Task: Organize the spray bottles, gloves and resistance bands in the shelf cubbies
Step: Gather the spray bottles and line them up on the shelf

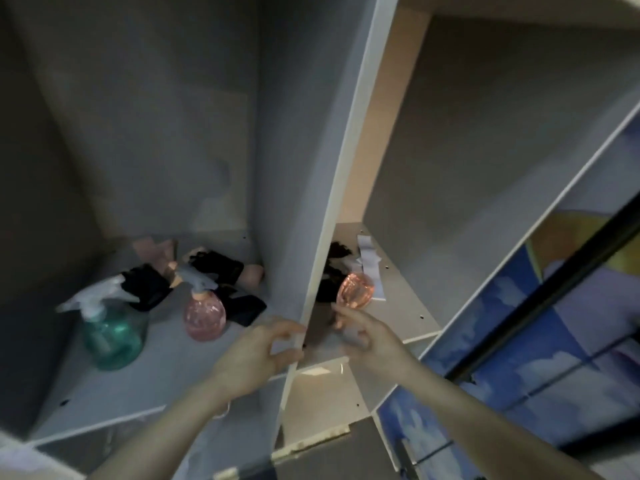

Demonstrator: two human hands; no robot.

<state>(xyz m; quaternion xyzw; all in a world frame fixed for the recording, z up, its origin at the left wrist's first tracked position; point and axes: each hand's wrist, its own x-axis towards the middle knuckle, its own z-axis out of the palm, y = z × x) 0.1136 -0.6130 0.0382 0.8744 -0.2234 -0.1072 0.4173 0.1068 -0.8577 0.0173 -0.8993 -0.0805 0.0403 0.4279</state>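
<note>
In the left cubby stand a teal spray bottle (110, 336) and a pink spray bottle (205, 315), both with white trigger heads. Behind them lie black gloves (216, 266) and pale pink resistance bands (154, 251). A second pink spray bottle (356, 292) stands in the right cubby, beside dark gloves (337, 252) half hidden by the divider. My left hand (258, 355) is at the divider's front edge, fingers apart, holding nothing. My right hand (363, 336) is open just below the second pink bottle, fingertips close to it.
A white vertical divider (332, 202) splits the two cubbies. White paper slips (369, 261) lie at the back of the right cubby. A blue patterned panel with a black bar (540, 296) slants along the right side. A lower shelf board (322, 403) shows beneath.
</note>
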